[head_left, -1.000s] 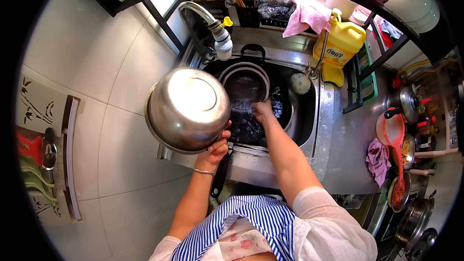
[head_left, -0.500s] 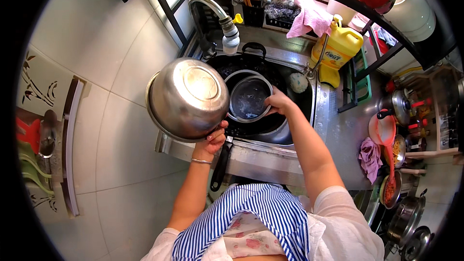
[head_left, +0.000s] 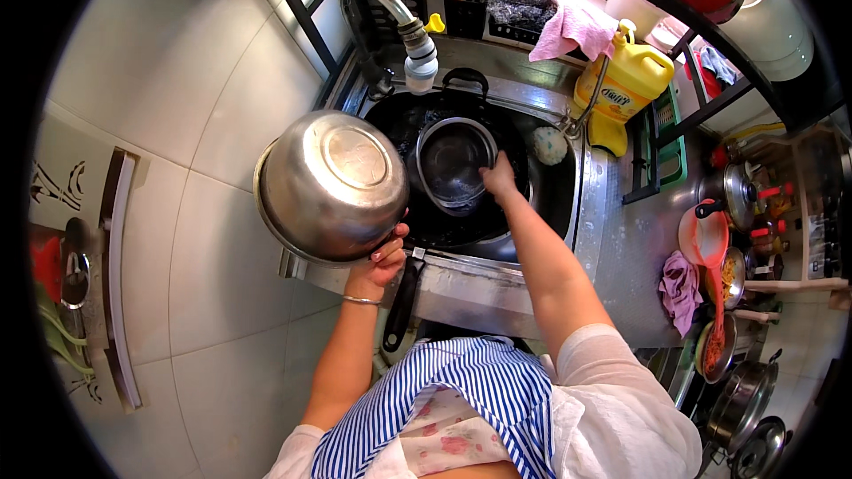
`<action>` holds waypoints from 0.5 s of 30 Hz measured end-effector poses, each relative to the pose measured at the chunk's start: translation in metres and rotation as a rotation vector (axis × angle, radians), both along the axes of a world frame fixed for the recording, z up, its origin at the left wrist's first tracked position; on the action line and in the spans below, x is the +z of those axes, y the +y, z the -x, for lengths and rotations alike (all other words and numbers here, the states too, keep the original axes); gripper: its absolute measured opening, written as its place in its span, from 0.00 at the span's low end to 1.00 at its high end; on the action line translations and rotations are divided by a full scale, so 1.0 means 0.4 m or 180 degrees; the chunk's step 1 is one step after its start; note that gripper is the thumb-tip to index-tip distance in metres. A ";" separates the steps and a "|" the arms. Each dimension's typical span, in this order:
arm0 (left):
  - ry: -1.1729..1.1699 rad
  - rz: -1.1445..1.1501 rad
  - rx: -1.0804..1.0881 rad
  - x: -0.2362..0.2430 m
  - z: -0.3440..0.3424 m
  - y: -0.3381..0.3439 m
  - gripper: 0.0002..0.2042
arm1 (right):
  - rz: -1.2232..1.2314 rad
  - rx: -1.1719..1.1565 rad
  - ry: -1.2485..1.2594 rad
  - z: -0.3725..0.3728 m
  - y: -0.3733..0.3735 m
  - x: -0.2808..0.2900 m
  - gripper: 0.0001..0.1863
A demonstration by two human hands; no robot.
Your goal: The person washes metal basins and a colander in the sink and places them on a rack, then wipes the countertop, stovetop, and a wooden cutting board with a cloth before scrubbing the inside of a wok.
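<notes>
A large stainless steel bowl (head_left: 333,182) is tipped over at the left, its rounded underside facing up. My left hand (head_left: 383,262) is closed on its lower right side. My right hand (head_left: 500,177) grips the right rim of a smaller metal bowl (head_left: 455,204), which lies over a dark wok (head_left: 404,120) in the sink. A thick rim shows round the smaller bowl; whether another is nested with it I cannot tell. The wok's black long handle (head_left: 405,302) juts over the front edge, and its loop handle (head_left: 466,80) stands at the back.
Above the sink's back left hangs a curved faucet (head_left: 420,62). A whitish scrubbing ball (head_left: 548,145) lies at the right of the basin. Behind it stand a yellow detergent jug (head_left: 626,80) and a pink cloth (head_left: 575,22). A black rack (head_left: 701,35) arches overhead; a red ladle (head_left: 710,253) lies right.
My right hand has moved slightly left and up with the smaller bowl, and the separate second rim seen behind it no longer shows apart. The large bowl has shifted a little left.
</notes>
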State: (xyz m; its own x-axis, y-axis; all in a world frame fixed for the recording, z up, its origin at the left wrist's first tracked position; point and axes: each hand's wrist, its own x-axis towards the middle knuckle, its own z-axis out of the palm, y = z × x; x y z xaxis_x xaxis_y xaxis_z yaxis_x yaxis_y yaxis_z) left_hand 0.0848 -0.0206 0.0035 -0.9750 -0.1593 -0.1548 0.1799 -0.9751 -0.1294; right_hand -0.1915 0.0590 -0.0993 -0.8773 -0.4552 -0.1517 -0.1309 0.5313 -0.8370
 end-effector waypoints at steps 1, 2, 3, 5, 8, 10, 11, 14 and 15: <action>-0.0023 0.0019 -0.0048 0.013 0.013 0.000 0.20 | -0.0089 -0.0264 -0.0267 0.002 -0.001 -0.049 0.25; -0.0068 0.0041 -0.0025 0.016 0.009 -0.002 0.20 | 0.0207 -0.0312 -0.1345 -0.017 -0.013 -0.055 0.25; -0.0137 0.0085 0.0095 0.008 -0.023 -0.006 0.20 | 0.0018 -0.0033 -0.1293 -0.080 -0.029 0.008 0.23; -0.0152 0.0189 0.0006 0.015 -0.008 -0.008 0.20 | -0.0324 0.0411 -0.1630 -0.062 -0.034 0.003 0.18; -0.0281 0.0228 0.0043 0.022 -0.015 -0.008 0.20 | -0.0252 0.0761 -0.3181 -0.083 -0.050 0.026 0.16; -0.0273 0.0294 -0.0059 0.031 0.005 -0.006 0.20 | -0.0174 0.0528 -0.3727 -0.043 -0.047 -0.016 0.13; -0.0262 0.0328 -0.0123 0.037 0.019 -0.005 0.20 | -0.0118 0.0400 -0.3993 -0.017 -0.039 -0.041 0.11; -0.0249 0.0475 -0.0083 0.026 -0.015 -0.014 0.19 | -0.0320 0.0494 -0.3357 -0.050 -0.037 0.020 0.11; -0.0213 0.0516 -0.0057 0.022 -0.013 -0.014 0.19 | -0.0696 0.0686 -0.2829 -0.035 -0.031 0.044 0.11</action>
State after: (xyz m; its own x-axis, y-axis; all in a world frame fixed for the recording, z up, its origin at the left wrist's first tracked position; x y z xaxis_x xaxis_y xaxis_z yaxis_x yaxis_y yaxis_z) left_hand 0.0900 -0.0261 0.0125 -0.9663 -0.1703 -0.1932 0.1654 -0.9854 0.0414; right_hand -0.1775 0.0468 -0.0818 -0.2989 -0.4767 -0.8267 0.3942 0.7272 -0.5619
